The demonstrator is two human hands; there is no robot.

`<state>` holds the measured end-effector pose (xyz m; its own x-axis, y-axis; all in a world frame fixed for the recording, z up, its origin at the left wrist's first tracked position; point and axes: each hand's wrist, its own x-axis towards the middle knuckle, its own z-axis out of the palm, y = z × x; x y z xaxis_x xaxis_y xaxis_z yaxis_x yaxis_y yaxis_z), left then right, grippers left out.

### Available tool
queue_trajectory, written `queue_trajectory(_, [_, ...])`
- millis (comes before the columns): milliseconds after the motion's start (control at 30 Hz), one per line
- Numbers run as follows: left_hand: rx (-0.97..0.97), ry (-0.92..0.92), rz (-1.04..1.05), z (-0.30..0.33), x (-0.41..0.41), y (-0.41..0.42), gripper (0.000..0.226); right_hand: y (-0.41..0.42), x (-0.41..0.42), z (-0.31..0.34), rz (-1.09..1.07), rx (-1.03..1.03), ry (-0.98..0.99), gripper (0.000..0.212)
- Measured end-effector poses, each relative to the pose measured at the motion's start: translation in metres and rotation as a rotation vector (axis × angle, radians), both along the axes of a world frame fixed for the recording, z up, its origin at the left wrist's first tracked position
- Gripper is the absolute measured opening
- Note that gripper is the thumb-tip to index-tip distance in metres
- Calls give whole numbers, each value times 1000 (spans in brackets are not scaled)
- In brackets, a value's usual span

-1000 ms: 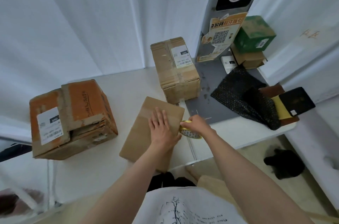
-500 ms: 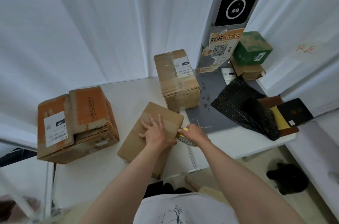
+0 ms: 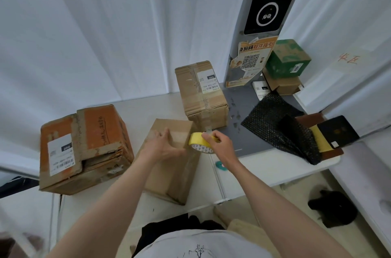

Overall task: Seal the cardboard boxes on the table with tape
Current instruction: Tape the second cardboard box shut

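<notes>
Yellow tape roll (image 3: 200, 141), plain brown box (image 3: 169, 164), orange-brown box (image 3: 84, 147), green box (image 3: 287, 58).

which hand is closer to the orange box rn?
Left. The left hand lies on the plain brown box right beside the orange box, not touching it. The right hand grips the yellow tape roll, off that brown box's far side.
</notes>
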<state>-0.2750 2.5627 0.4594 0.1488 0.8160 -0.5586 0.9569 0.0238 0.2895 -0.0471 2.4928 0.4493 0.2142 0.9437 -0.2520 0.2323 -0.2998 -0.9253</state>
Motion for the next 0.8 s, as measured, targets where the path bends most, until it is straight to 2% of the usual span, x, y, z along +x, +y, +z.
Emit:
queue_trajectory(33, [-17,-26,12,2,-8,5,151,0,-2,2,16,-1,63,43])
queue_trajectory(133, [-105,-133,87,6,-29,10,150,1,-11,-1,61,-37,231,61])
queue_trajectory(200, [-187,-218,157,5,-38,6,144,4,-23,-1,64,-19,251,65])
queue_trajectory(433, [-284,-521,408,-6,-60,-17,123,41,-59,14,203,23,74,55])
queue_trajectory(567, [-312,-701,566,-12,-64,-27,101,54,-79,14,296,58,-201,48])
queue_trajectory(633, [-256,-766,590,-15,-63,-31,80,59,-89,14,333,75,-301,48])
queue_trajectory(700, [-121,-785,592,-15,-61,-33,61,64,-101,16,386,74,-427,50])
queue_trajectory(800, [108,-696,587,-14,-56,-35,47,68,-119,18,401,90,-537,46])
